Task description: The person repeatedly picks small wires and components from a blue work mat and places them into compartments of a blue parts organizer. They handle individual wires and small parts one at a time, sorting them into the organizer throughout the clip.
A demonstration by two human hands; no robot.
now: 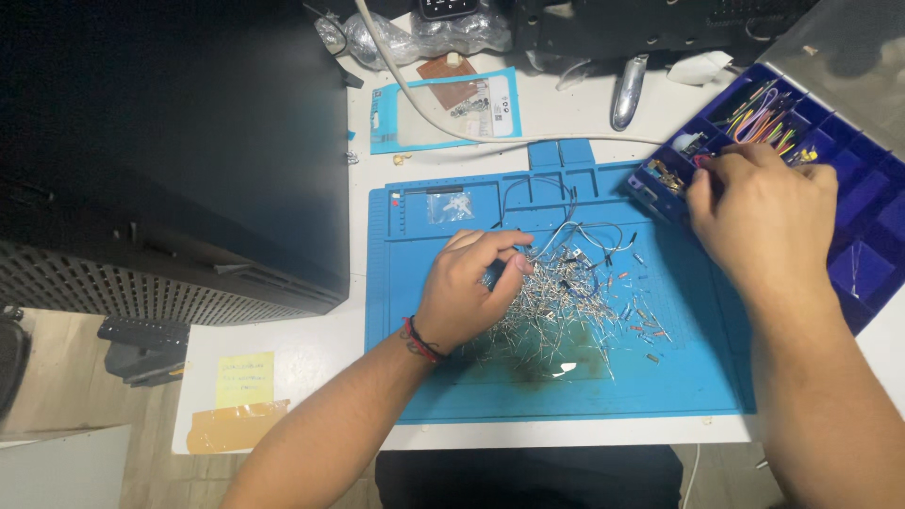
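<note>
Sorting step: left hand pinches leads from the component pile on blue mat. Right hand, fingers curled, grip contents hidden, reaches into compartment tray. Next calls for careful single-piece picking.

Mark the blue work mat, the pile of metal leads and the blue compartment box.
blue work mat [679, 386], head view, bare lower right area.
pile of metal leads [556, 306], head view, middle of the heap.
blue compartment box [863, 269], head view, an open compartment floor.

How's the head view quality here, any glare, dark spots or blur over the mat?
Head view: blue mat evenly lit and sharp; small glare fleck among the metal leads; black case at left nearly featureless in shadow; left hand and right hand unblurred.
</note>
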